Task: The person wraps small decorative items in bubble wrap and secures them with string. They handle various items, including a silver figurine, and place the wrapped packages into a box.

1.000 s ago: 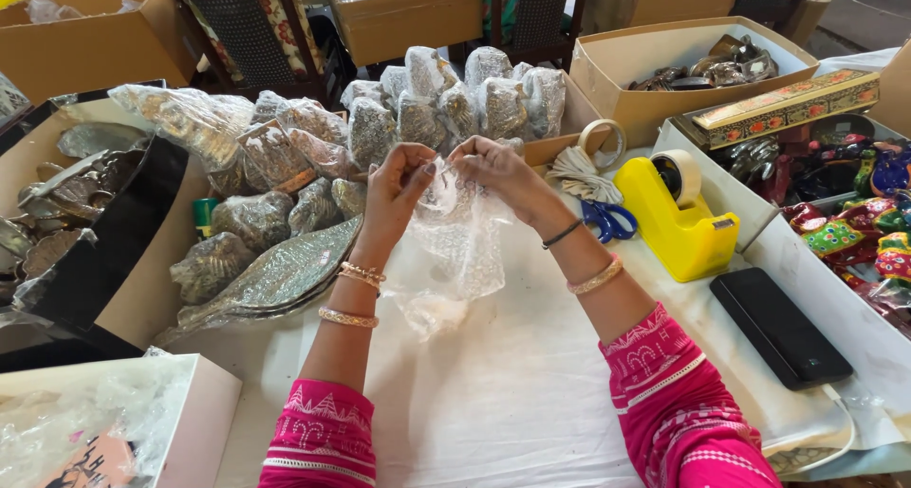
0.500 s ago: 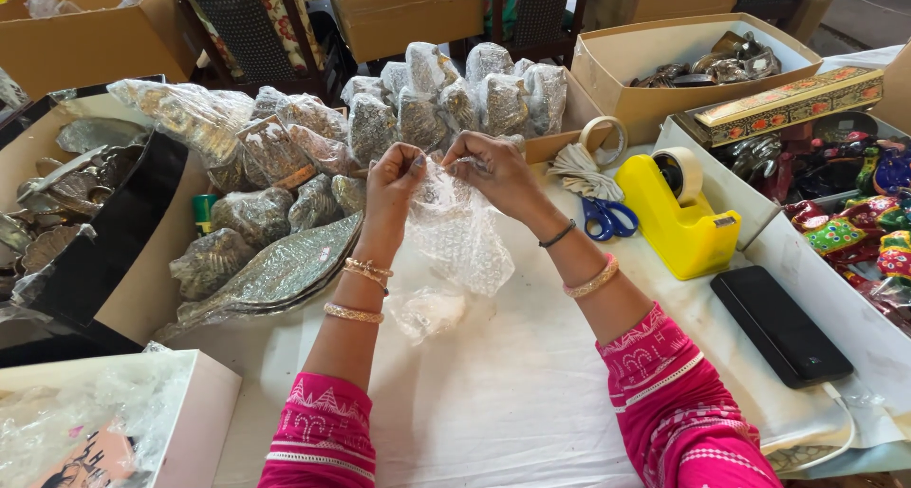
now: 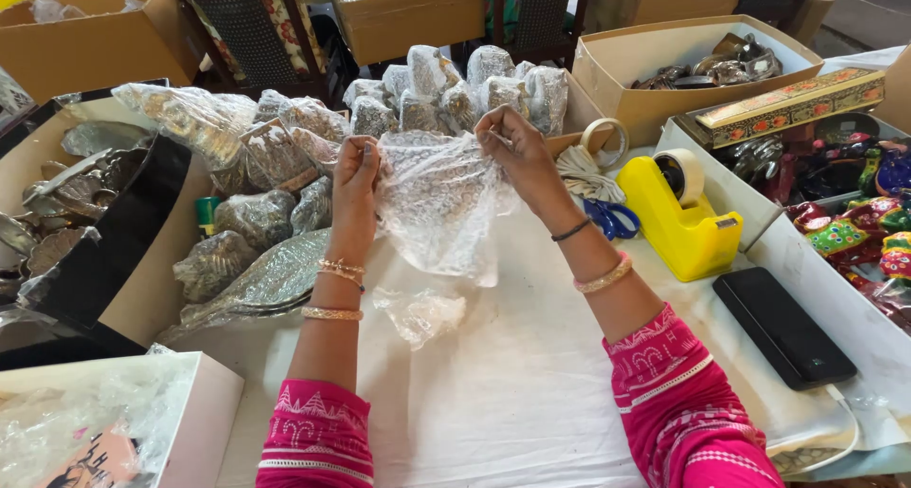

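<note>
Above the bench: both hands are raised over the white cloth [image 3: 531, 393], stretching a clear plastic bag [image 3: 438, 203] between them.
Left hand [image 3: 356, 170]: closed in a pinch on the bag's upper left edge, thumb and fingers pressed together.
Right hand [image 3: 512, 146]: fingers closed on the upper right edge, wrist turned inward.
Bag: held off the bench, crumpled and hanging slack; what it holds, if anything, cannot be told.
Step in hand: by the look of it, the bag's mouth is being pulled open or spread flat.
Next move calls for: a firm hold on both edges, so the thin film neither slips nor tears.
Just below: a loose scrap of plastic [image 3: 418, 309] lies on the cloth.
Behind: wrapped metal pieces [image 3: 446, 94] are heaped in bags.
Right side: a yellow tape dispenser [image 3: 678, 217], blue scissors [image 3: 612, 219] and a black phone [image 3: 783, 325].
</note>
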